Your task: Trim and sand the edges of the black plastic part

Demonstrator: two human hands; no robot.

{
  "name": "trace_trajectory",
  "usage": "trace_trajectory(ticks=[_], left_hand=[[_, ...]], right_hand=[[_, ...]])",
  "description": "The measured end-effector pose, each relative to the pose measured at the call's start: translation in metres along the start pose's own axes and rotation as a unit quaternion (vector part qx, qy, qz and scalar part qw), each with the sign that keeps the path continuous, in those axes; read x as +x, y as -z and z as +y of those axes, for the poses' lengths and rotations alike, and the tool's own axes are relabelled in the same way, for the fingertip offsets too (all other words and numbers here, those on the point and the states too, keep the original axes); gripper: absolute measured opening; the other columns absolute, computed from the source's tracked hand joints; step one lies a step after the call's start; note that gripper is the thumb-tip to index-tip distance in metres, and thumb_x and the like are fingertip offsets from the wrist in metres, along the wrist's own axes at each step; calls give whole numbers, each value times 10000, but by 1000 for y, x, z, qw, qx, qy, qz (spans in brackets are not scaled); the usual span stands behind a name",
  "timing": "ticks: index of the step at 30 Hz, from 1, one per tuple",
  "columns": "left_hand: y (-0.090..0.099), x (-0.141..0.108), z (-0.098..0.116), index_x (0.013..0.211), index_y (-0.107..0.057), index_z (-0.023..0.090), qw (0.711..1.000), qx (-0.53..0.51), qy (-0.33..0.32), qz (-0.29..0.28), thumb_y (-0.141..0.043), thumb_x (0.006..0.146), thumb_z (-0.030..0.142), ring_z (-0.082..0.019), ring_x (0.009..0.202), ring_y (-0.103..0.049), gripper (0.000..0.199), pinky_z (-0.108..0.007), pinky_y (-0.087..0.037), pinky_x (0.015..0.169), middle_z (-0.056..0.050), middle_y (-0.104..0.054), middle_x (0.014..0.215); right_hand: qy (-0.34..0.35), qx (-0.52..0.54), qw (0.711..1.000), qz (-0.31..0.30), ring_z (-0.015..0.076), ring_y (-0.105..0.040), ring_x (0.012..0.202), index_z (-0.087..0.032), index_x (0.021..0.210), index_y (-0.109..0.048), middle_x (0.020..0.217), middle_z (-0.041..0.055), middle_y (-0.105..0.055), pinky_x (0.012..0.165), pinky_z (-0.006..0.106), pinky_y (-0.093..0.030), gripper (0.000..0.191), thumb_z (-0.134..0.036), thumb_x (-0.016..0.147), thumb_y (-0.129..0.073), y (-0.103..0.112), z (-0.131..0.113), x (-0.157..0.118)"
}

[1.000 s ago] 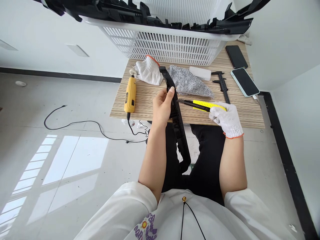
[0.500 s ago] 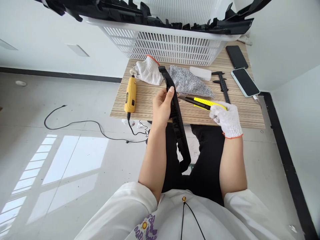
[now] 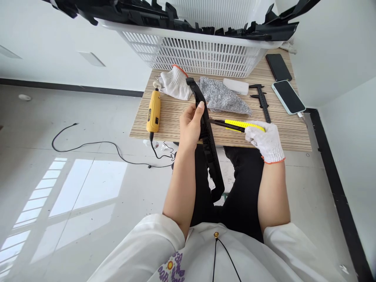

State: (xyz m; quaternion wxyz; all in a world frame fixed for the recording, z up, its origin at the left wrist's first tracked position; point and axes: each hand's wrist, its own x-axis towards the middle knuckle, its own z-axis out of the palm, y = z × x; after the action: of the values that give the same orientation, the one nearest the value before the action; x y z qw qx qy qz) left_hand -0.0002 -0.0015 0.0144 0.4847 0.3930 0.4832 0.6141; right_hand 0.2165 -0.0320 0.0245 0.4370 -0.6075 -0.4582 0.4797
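Observation:
My bare left hand [image 3: 191, 122] is closed around a long black plastic trim piece [image 3: 212, 156], its thumb on top. The strip slants from above the table down between my knees. In a white knitted glove, my right hand [image 3: 264, 139] grips a yellow and black utility knife [image 3: 235, 124]. The blade points left, and its tip is at the strip's right edge, just below my left thumb; whether it touches cannot be made out. Behind the strip lie a grey cloth [image 3: 223, 96] and a loose white glove [image 3: 175, 84].
A yellow rotary tool [image 3: 153, 111] lies at the left of the wooden table [image 3: 176, 131], its cord running to the floor. A white basket [image 3: 202, 55] holding black plastic parts [image 3: 141, 17] stands behind. Calipers [image 3: 261, 102] and two phones [image 3: 288, 96] are on the right.
The knife has shifted slightly left and its blade end has dropped, so it lies flatter against the strip's edge. My left hand and the trim piece have stayed put.

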Motion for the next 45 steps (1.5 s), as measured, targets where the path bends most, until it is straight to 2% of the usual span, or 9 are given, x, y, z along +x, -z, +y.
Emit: trace_trajectory(ticks=[3, 8, 12, 16, 21, 33, 37, 41, 45], left_hand=[[0, 0, 0, 839, -682, 213, 1000, 0, 2, -4, -705, 840, 554, -104, 601, -610, 341, -198, -451, 507, 3, -619, 686], [1, -1, 0, 825, -681, 215, 1000, -6, -3, -3, -712, 829, 566, -107, 601, -609, 353, -211, -462, 509, 5, -610, 680], [1, -1, 0, 808, -674, 212, 1000, -12, -4, -4, -709, 847, 534, -103, 594, -598, 326, -214, -467, 516, 8, -606, 679], [1, -1, 1, 802, -660, 214, 1000, -5, 5, -2, -693, 863, 523, -101, 596, -601, 316, -208, -460, 509, 6, -616, 691], [0, -1, 1, 825, -677, 220, 1000, -1, 7, 6, -706, 843, 549, -101, 605, -588, 331, -205, -457, 506, 7, -617, 685], [0, 0, 0, 785, -653, 216, 1000, -8, 3, 0, -694, 859, 529, -96, 565, -576, 324, -222, -457, 511, 11, -595, 666], [1, 0, -1, 822, -667, 222, 1000, 4, -1, 2, -703, 828, 585, -103, 599, -577, 365, -211, -458, 512, 8, -600, 675], [1, -1, 0, 803, -658, 219, 1000, 2, 4, -1, -686, 859, 546, -100, 599, -579, 333, -209, -453, 519, 7, -600, 685], [0, 0, 1, 786, -647, 219, 1000, 0, 7, 2, -677, 885, 493, -96, 581, -586, 293, -211, -445, 515, 15, -595, 673]], right_hand=[[16, 20, 999, 38, 61, -407, 408, -158, 843, -726, 505, -22, -534, 356, 182, -253, 208, -326, 721, -739, 0, 0, 1], [-14, 6, 999, -38, 52, -398, 409, -148, 820, -720, 507, -16, -556, 363, 176, -270, 174, -260, 693, -761, 2, -1, 0], [-5, 33, 999, 14, 52, -397, 411, -155, 809, -712, 499, -22, -541, 360, 167, -249, 160, -289, 724, -732, 3, -1, 1], [-35, 9, 998, -53, 54, -403, 410, -144, 860, -736, 511, -11, -567, 359, 168, -256, 210, -260, 686, -752, 3, -2, 1], [-17, 22, 1000, 2, 57, -407, 412, -158, 825, -728, 505, -18, -539, 355, 168, -253, 174, -294, 717, -736, 2, -2, 1], [-37, 1, 997, -72, 48, -404, 416, -143, 881, -753, 512, -21, -559, 360, 158, -261, 225, -244, 680, -756, 2, -2, 0], [-20, 26, 999, -4, 60, -428, 417, -155, 844, -738, 489, -24, -529, 358, 160, -254, 197, -303, 713, -740, 1, -1, 1], [-31, 11, 999, -27, 70, -458, 427, -159, 829, -736, 505, -10, -548, 355, 165, -255, 202, -299, 686, -765, 1, 0, 1], [-12, 20, 999, 25, 71, -450, 427, -168, 880, -739, 514, -15, -545, 359, 170, -269, 250, -358, 719, -750, 0, 0, 1]])
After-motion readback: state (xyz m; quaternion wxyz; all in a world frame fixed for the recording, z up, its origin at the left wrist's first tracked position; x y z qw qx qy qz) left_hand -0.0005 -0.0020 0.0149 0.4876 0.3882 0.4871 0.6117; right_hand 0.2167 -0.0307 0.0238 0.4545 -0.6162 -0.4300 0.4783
